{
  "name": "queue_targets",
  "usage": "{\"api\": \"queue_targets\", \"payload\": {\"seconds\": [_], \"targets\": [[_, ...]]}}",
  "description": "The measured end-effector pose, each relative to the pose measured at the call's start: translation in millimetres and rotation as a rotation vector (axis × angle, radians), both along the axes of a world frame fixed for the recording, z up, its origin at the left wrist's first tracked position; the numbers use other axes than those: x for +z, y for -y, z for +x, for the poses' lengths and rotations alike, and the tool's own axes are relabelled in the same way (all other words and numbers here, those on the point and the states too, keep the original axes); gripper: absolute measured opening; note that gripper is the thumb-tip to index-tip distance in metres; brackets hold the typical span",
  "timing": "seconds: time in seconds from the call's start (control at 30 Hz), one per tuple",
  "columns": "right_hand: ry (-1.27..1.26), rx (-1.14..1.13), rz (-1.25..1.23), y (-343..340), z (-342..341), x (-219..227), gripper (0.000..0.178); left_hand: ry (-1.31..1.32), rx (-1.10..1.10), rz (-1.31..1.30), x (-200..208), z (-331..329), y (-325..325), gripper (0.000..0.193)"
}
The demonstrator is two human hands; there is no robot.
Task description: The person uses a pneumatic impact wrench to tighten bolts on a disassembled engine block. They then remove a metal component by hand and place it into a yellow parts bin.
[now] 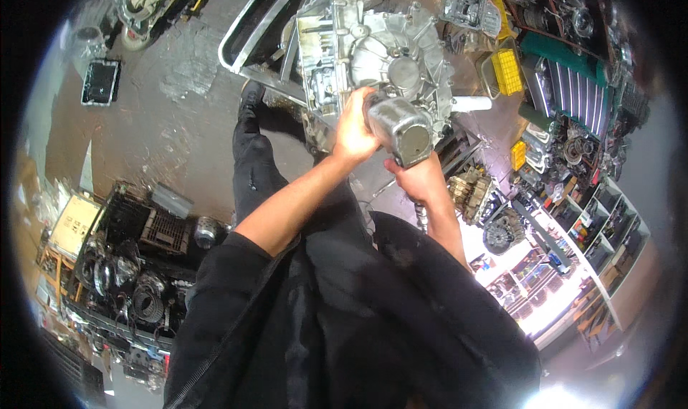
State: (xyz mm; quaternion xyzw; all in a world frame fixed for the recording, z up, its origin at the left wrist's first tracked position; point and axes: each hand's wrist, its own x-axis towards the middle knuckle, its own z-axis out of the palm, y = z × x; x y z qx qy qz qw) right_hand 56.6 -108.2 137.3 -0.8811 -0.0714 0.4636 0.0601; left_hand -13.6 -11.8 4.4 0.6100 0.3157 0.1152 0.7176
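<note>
A grey, worn impact wrench (403, 124) is in both my hands, its rounded rear end toward me. My left hand (356, 131) is closed round the left side of its body, near the front. Lower down, my right hand (421, 177) wraps the handle, mostly hidden beneath the tool's body. Below that hand a coiled hose (421, 214) shows. Just beyond the wrench stands a large silver gearbox housing (390, 40) with ribs and a round boss. The wrench's front end is hidden, so I cannot tell whether it touches the housing.
A metal frame (271, 87) stands left of the housing, near my foot. A black tray (101, 82) lies on the floor at far left. Gears and parts crowd a bench (147, 298) at lower left. At right are a yellow basket (508, 72) and a gear casing (503, 231).
</note>
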Motion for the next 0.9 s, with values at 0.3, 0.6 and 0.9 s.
{"api": "queue_targets", "payload": {"seconds": [0.3,0.6,0.9], "targets": [[-0.017,-0.229,0.188,17,-13,-2,0.043,-0.051,-0.094,0.048,13,0,-2,0.078],[0.024,-0.496,0.275,17,-29,15,0.019,0.041,-0.125,0.082,41,5,-14,0.059],[-0.095,-0.898,0.371,-29,-34,-16,0.031,0.003,-0.394,0.273,25,28,-73,0.069]]}}
